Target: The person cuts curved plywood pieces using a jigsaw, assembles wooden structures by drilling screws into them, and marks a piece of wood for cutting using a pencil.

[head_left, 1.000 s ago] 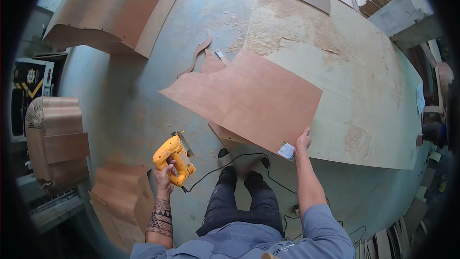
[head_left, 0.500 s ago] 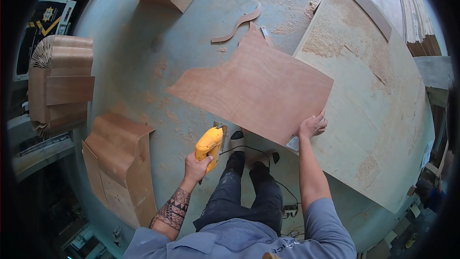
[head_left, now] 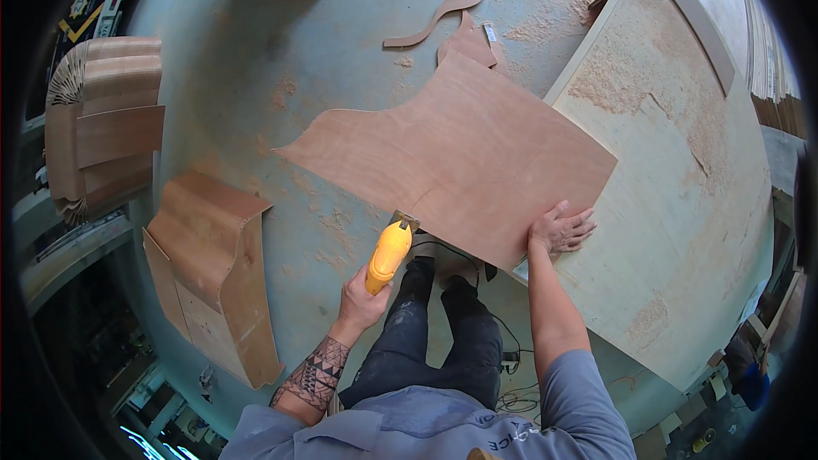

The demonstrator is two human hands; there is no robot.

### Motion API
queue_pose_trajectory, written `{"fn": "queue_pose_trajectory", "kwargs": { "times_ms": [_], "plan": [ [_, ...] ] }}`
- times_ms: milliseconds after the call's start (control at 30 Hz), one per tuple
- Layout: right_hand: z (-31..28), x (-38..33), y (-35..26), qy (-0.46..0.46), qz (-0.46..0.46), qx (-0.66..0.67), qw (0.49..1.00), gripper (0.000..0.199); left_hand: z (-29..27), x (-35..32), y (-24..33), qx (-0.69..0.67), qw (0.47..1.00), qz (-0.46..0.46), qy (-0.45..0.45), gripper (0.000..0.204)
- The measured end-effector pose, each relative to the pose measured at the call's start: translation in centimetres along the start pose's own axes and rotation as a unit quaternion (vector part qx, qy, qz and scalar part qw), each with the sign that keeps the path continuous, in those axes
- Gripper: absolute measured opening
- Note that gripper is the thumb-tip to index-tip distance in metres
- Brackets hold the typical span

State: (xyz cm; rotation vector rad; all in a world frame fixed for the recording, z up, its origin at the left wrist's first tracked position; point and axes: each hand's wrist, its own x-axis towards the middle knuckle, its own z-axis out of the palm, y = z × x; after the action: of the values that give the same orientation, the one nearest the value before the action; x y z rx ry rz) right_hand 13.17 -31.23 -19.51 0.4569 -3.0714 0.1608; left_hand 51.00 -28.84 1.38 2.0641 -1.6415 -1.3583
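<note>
Left hand [head_left: 362, 302] closed around the rear grip of a yellow jigsaw [head_left: 388, 253]. Saw's long axis runs from the hand up and slightly right, nose pointing away from the person, meeting the near edge of the plywood sheet [head_left: 464, 158]. A thin cut line shows in the sheet just ahead of the nose.

Right hand [head_left: 558, 228] open, fingers spread, palm flat on the sheet's near right corner; not gripping.

Sheet is brown, lying flat. Its right part overlaps a pale board [head_left: 682, 204] dusted with sawdust; its left point reaches out over the floor [head_left: 281, 60]. Long axis lower right to upper left.

Curved offcuts [head_left: 439, 15] lie beyond the sheet. A bent-plywood form [head_left: 213, 268] stands on the person's left. Cord [head_left: 511, 349] trails by the feet.
</note>
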Motion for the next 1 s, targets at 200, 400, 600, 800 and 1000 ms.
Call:
{"fn": "queue_pose_trajectory", "kwargs": {
  "times_ms": [200, 400, 600, 800, 1000],
  "plan": [
    [-0.4, 0.1, -0.1, -0.010, -0.003, -0.006, 1.000, 0.081, -0.2, 0.6, 0.2, 0.018, 1.000, -0.013, -0.004, 0.028],
    [-0.8, 0.0, 0.1, -0.046, -0.008, -0.006, 0.999, 0.082, -0.6, 1.0, 1.7, 0.068, 0.997, -0.028, -0.020, 0.029],
    [-1.0, 0.1, 0.1, -0.049, -0.011, -0.008, 0.999, 0.084, 0.0, 1.5, 2.8, 0.067, 0.997, -0.035, -0.003, 0.028],
    [-0.9, 0.1, 0.0, -0.056, -0.014, -0.019, 0.998, 0.086, 0.1, 2.6, 4.0, 0.088, 0.995, -0.042, -0.010, 0.028],
    [-0.8, 0.2, 0.2, -0.053, -0.025, -0.019, 0.998, 0.088, 0.3, 3.2, 5.0, 0.093, 0.995, -0.035, -0.009, 0.028]
  ]
}}
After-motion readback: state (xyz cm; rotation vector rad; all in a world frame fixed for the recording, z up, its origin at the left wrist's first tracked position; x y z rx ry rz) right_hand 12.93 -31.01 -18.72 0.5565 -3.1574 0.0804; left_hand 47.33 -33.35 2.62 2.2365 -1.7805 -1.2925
